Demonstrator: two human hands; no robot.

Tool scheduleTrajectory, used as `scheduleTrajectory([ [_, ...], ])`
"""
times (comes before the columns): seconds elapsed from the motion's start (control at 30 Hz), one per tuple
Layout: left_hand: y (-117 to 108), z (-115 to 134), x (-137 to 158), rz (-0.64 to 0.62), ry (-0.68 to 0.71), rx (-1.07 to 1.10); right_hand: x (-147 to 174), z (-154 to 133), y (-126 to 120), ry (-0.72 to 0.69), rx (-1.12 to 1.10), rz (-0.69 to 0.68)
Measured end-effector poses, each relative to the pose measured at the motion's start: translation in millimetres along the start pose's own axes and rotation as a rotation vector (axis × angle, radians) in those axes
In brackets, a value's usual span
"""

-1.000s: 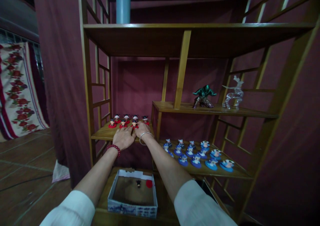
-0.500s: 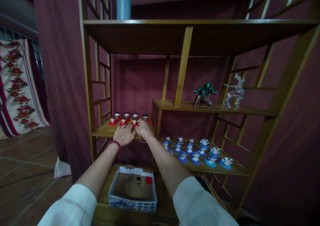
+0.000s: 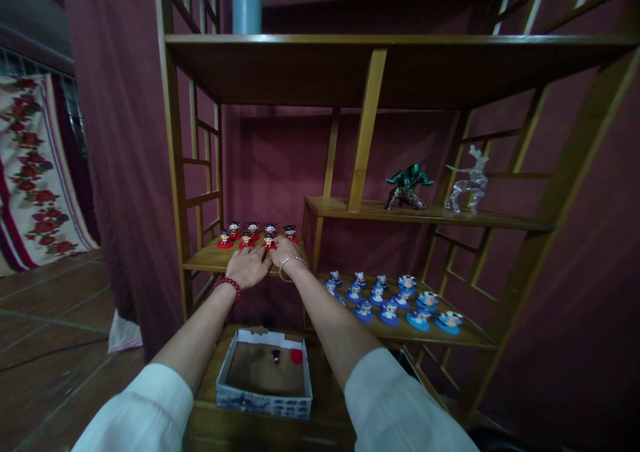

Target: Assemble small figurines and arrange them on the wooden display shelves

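Observation:
Both my hands meet at a small figurine (image 3: 269, 239) with black hair and a red base, in the front row on the left wooden shelf (image 3: 203, 259). My left hand (image 3: 248, 267), with a red bead bracelet, has its fingers closed at the base from the left. My right hand (image 3: 285, 249), wearing a silver bangle, closes on it from the right; its fingertips are partly hidden. Alongside stand two similar front-row figurines, one nearest my left hand (image 3: 246, 240) and one farther left (image 3: 225, 239). Behind them is a row of several more, including a rear figurine (image 3: 290, 232).
Below, an open cardboard box (image 3: 265, 404) holds a small dark-topped piece (image 3: 275, 356) and a red disc (image 3: 297, 356). Blue-based figurines (image 3: 377, 295) fill the lower right shelf. Above them stand a green figure (image 3: 410, 187) and a clear deer ornament (image 3: 469, 182). A wooden upright (image 3: 369, 132) divides the shelves.
The view has shifted slightly, so the shelves and box appear a little higher. My hands stay at the same figurine with almost no movement.

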State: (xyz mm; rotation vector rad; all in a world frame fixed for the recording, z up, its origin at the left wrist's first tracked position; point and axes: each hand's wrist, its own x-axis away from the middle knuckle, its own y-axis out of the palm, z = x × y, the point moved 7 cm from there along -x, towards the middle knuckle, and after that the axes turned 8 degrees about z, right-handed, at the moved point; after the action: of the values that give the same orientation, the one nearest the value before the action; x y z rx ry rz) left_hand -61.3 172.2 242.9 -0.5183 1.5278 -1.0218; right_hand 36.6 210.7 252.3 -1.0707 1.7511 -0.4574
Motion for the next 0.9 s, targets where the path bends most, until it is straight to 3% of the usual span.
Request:
scheduleTrajectory([
  [0.9,-0.3,-1.3,3.9,0.038,0.011,-0.042,-0.4,-2.2,7.4,-0.028,0.094,-0.021],
])
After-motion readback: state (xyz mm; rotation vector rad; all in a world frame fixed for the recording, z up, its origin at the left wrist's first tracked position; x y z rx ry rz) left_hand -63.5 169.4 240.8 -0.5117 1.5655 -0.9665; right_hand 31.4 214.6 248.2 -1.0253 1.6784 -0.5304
